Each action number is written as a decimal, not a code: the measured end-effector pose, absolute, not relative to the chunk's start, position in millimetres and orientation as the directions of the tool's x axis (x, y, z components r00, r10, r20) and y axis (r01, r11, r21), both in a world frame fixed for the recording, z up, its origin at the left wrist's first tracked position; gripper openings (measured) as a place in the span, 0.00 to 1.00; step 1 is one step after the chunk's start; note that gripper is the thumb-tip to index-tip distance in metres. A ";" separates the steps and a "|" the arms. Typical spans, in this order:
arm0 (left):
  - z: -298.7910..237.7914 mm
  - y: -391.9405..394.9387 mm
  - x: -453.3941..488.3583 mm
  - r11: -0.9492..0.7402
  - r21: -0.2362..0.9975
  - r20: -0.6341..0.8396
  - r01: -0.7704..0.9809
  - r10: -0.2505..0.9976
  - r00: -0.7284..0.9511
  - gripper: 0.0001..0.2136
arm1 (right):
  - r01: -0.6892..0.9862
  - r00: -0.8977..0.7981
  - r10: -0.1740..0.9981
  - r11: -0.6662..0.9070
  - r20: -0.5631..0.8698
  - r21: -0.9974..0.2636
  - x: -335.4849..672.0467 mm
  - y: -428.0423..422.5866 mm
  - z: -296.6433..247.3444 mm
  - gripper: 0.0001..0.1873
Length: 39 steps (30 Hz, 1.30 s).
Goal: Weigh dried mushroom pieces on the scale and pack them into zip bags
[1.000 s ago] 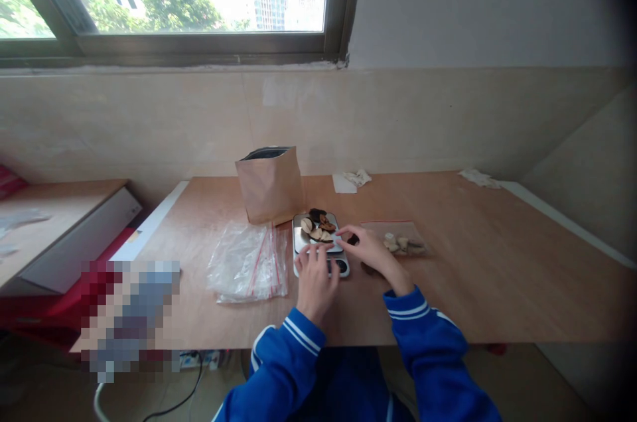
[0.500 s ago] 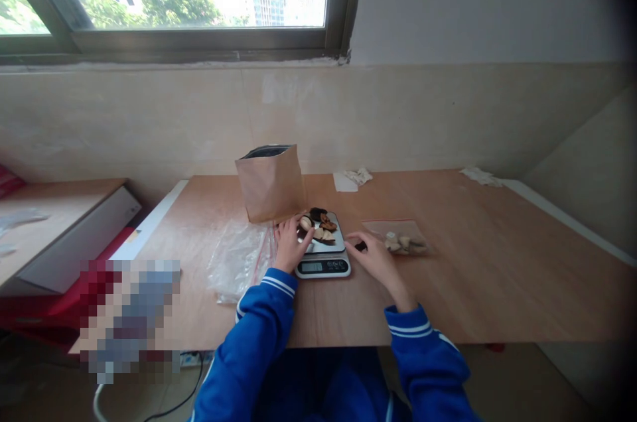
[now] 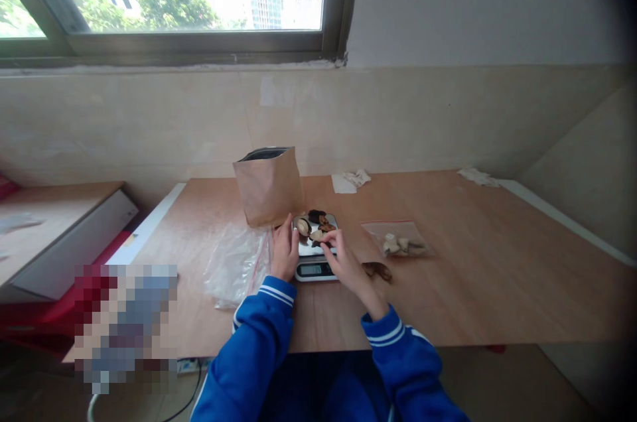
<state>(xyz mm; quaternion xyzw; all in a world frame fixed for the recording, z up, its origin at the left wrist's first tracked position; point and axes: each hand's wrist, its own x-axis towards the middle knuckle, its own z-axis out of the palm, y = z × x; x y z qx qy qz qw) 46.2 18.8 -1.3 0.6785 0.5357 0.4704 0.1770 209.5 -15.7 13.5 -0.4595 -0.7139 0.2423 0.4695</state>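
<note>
A small digital kitchen scale stands on the wooden table, with several dark and pale dried pieces on its pan. My left hand rests at the scale's left side, fingers together, touching a pale piece at the pan's edge. My right hand reaches over the front of the pan, fingertips pinched on a piece there. A dark piece lies loose on the table just right of my right hand.
An open brown paper bag stands behind the scale. A pile of clear zip bags lies to the left. A zip bag holding pale pieces lies to the right. Crumpled tissues and more tissue sit at the table's back edge.
My left hand moved from the scale's front to its left side. My right hand went right toward the table, then came back over the pan. A dark piece now lies on the table.
</note>
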 end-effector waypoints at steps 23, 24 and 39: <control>25.1 -51.2 -72.4 -0.169 0.407 0.144 0.898 0.982 0.120 0.17 | 0.843 -0.021 0.871 0.279 0.491 -0.459 298.8 -66.4 -28.2 0.11; 22.5 -49.7 -74.5 -0.174 0.393 0.123 0.903 0.983 0.136 0.17 | 0.844 -0.026 0.875 0.279 0.483 -0.459 303.1 -67.0 -31.3 0.11; 5.3 -36.2 -98.0 -0.276 0.577 0.156 0.768 0.961 0.229 0.14 | 0.902 0.019 0.847 0.215 0.532 -0.375 293.2 -63.4 -16.5 0.15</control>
